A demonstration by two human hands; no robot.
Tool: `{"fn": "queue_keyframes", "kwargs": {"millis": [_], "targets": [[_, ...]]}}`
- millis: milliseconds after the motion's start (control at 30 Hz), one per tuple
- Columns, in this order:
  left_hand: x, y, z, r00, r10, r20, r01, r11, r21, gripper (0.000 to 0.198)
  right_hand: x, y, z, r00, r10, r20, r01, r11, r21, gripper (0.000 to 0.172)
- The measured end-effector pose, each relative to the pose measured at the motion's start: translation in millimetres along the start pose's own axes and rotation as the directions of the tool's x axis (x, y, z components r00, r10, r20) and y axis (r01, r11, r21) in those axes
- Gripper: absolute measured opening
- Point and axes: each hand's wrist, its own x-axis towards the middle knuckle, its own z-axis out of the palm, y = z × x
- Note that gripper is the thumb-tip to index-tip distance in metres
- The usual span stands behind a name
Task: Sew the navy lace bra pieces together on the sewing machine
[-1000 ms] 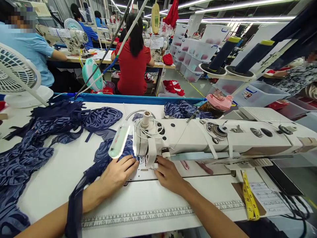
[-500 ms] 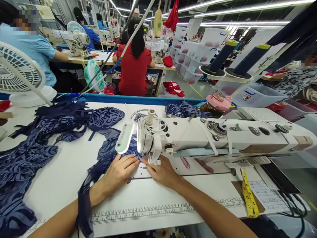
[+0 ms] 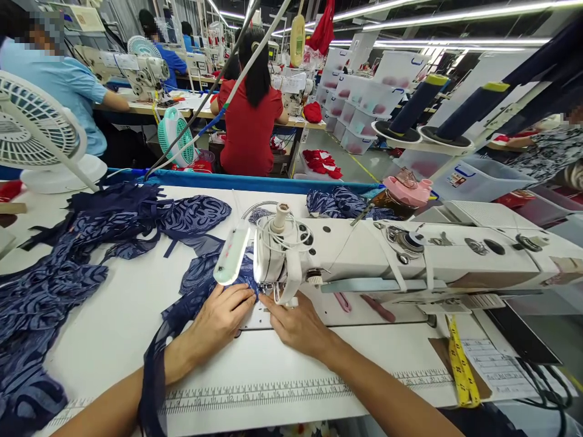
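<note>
A piece of navy lace fabric (image 3: 195,273) lies under the head of a white sewing machine (image 3: 359,243). My left hand (image 3: 223,312) rests flat on its near edge, fingers stretched toward the presser foot (image 3: 268,290). To the right of the foot, my right hand (image 3: 298,325) has its index finger and thumb close together at the fabric's edge; its other fingers are partly hidden by the machine head. A dark sheer strip (image 3: 152,382) of the fabric trails over my left wrist and down past the table's front edge.
More navy lace pieces (image 3: 68,273) are heaped on the left of the table (image 3: 122,321). A white fan (image 3: 36,127) stands behind them. At right lie a yellow tape measure (image 3: 462,370) and a written paper (image 3: 496,367). Thread cones (image 3: 416,109) stand behind the machine. Co-workers sit beyond.
The view has shifted slightly. Both hands stay beside the presser foot, and the fabric under them shows hardly any movement.
</note>
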Motion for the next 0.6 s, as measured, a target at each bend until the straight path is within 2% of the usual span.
{"fn": "queue_keyframes", "kwargs": {"millis": [133, 367, 600], "targets": [[-1.4, 2.0, 0.7, 1.0, 0.024, -0.008, -0.024, 0.998, 0.06, 0.033, 2.8, 5.4, 0.7, 0.995, 0.08, -0.067, -0.082, 0.996, -0.024, 0.023], [-1.2, -0.1, 1.1, 0.999, 0.036, -0.019, -0.034, 0.997, 0.063, 0.035, 11.2, 9.2, 6.0, 0.996, 0.08, 0.035, -0.079, 0.997, -0.026, 0.02], [-0.7, 0.5, 1.9, 0.999, 0.038, -0.028, -0.036, 0.997, 0.07, 0.031, 14.0, 6.3, 7.5, 0.991, 0.116, 0.07, -0.119, 0.992, 0.036, 0.022]]}}
